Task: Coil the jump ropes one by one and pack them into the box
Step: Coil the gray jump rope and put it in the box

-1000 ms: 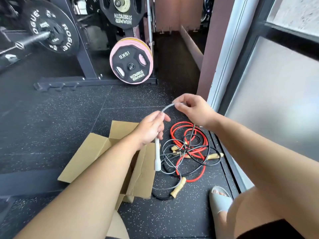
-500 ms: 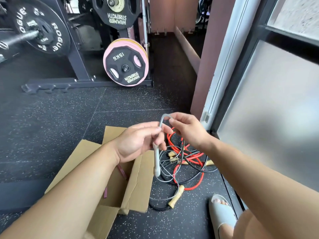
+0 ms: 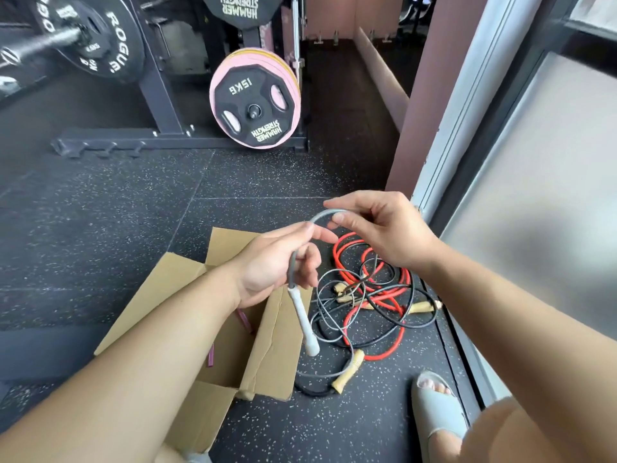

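Speckled gym floor, weight plate, cardboard box, tangled ropes

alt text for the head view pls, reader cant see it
Two bare hands hold a grey jump rope with a white handle: the left hand grips the cord above the hanging handle, the right hand pinches its arch. On speckled black gym flooring sit an open brown cardboard box and a tangle of red, black and grey ropes.

Grey rope with white handle, red rope, brown box, perhaps speckled black floor
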Available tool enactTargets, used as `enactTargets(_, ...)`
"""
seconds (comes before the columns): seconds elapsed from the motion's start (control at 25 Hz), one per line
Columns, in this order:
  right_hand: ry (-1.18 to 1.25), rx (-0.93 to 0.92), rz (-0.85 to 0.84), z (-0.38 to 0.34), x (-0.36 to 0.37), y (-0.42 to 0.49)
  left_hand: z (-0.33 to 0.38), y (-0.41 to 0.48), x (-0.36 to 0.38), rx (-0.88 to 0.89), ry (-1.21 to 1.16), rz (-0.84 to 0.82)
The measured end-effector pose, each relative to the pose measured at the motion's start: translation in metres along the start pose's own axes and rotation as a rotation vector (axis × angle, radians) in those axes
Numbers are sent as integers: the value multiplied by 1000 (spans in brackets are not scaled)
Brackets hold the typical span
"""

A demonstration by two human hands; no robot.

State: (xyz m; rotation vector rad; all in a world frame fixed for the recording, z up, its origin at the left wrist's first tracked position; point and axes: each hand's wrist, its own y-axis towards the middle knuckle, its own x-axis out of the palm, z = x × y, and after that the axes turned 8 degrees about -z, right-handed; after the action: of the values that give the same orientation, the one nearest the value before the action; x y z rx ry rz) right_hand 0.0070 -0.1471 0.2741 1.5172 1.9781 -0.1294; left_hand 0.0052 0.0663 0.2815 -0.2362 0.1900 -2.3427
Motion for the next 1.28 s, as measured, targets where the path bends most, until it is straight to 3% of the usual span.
enactTargets(0.12,69,16,9,2,-1,1,4,1,-2,26,-65,-10)
enactTargets(0.32,240,147,-32,14,-5,-5,20,0,-7,184,-464,-154)
enactTargets(0.44,312,231,-63,15,21,-10,23,0,-3,264,-573,-90)
enactTargets(0.52,84,208,-99,10,36,-13,20,6,1,315,-514,59)
enactTargets(0.6,-197,87,-153,4,45,-12,17,13,6,371,-276,260)
enactTargets(0.68,-357,-43,-195,-6,53,-8,11,16,7,415,166,389)
enactTargets(0.88,-503,-122,-179,-20,48,-3,1,14,0,379,1210,551)
enactTargets(0.96,-465,-143,-142,-28,34,-5,4,12,-5,276,1348,505)
enactTargets(1.04,-316,-99,-31,-32,24,-9,6,10,-9,137,1214,361)
enactTargets(1.12,-168,-35,15,-30,18,-9,8,6,-8,94,880,229)
enactTargets(1.28,92,20,-201,-18,17,-10,16,2,4,112,283,143)
